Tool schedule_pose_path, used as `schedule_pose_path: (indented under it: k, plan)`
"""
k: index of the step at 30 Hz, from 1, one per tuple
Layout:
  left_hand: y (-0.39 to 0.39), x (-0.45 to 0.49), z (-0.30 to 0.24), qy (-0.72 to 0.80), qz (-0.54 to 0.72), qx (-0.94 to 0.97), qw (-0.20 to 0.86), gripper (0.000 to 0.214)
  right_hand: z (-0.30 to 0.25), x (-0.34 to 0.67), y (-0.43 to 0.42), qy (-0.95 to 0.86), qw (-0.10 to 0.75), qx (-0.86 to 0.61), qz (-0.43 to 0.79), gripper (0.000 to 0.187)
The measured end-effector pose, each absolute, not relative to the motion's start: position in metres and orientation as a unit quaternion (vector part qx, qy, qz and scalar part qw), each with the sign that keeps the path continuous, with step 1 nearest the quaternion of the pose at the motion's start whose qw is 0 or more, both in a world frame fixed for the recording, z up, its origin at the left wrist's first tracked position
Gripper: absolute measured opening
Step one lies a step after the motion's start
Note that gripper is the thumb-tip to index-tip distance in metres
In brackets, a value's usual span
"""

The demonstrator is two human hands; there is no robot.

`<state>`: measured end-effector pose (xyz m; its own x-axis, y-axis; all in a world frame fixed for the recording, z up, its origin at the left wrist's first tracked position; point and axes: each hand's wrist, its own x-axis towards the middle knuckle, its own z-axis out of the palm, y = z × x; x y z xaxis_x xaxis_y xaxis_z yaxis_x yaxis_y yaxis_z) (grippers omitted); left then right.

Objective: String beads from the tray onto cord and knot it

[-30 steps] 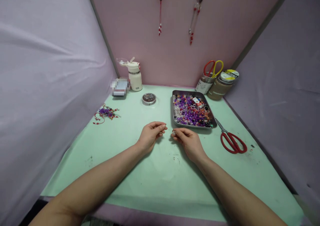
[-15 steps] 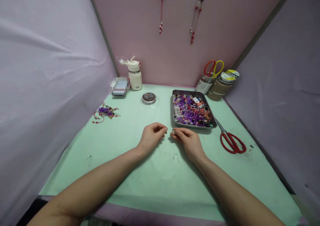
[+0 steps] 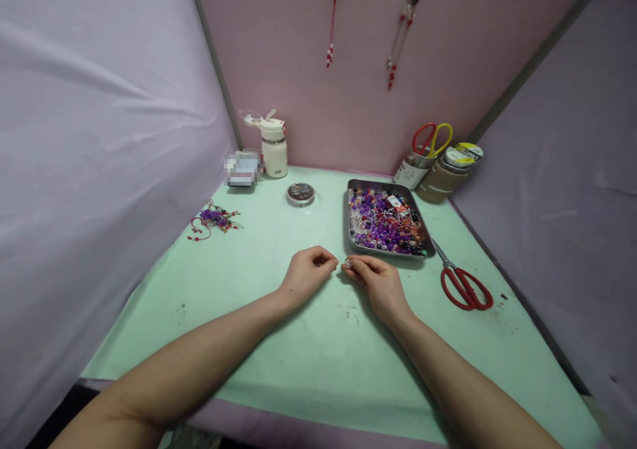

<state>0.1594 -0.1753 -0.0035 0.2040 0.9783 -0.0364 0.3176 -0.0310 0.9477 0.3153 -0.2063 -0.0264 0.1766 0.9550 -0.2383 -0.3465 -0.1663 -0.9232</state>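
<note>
Clear beads (image 3: 348, 263) show between the thumb and fingers of my right hand (image 3: 375, 283), which is closed in a pinch on them. My left hand (image 3: 311, 271) faces it a short gap away, thumb and fingertips pressed together; whatever lies in that pinch is too small to make out. A thin thread seems to run by the right fingers, but it is hard to see. Just behind my right hand stands a metal tray (image 3: 371, 251) full of purple, clear, black and orange beads, with white string and a small tag on top.
Red-handled scissors (image 3: 465, 286) lie right of the tray. Behind stand a can (image 3: 411, 174) holding scissors, a jar (image 3: 440, 180) with a spool on top, a round spool (image 3: 300, 193) and a cream bottle (image 3: 275, 154). Beaded strings (image 3: 215, 219) lie at left. Fabric walls enclose three sides.
The view has shifted slightly, so everything sits a little farther right. Both hands keep nearly the same pinched pose, close together.
</note>
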Motion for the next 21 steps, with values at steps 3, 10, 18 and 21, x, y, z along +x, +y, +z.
schedule_pose_path:
  k: [3,10,18,21]
  plan:
    - [-0.175,0.159,-0.003,0.528,0.35,0.616,0.468,0.015,-0.027,0.315,-0.207,-0.298,0.571,-0.513,0.568,0.026]
    - [-0.175,0.162,-0.001,0.537,0.332,0.561,0.536,0.014,-0.028,0.315,-0.206,-0.296,0.563,-0.518,0.572,0.029]
    - [-0.173,0.164,-0.011,0.537,0.322,0.566,0.536,0.012,-0.035,0.316,-0.205,-0.312,0.565,-0.53,0.55,0.027]
    - [-0.174,0.163,-0.012,0.536,0.32,0.585,0.518,0.014,-0.036,0.316,-0.204,-0.316,0.57,-0.533,0.54,0.027]
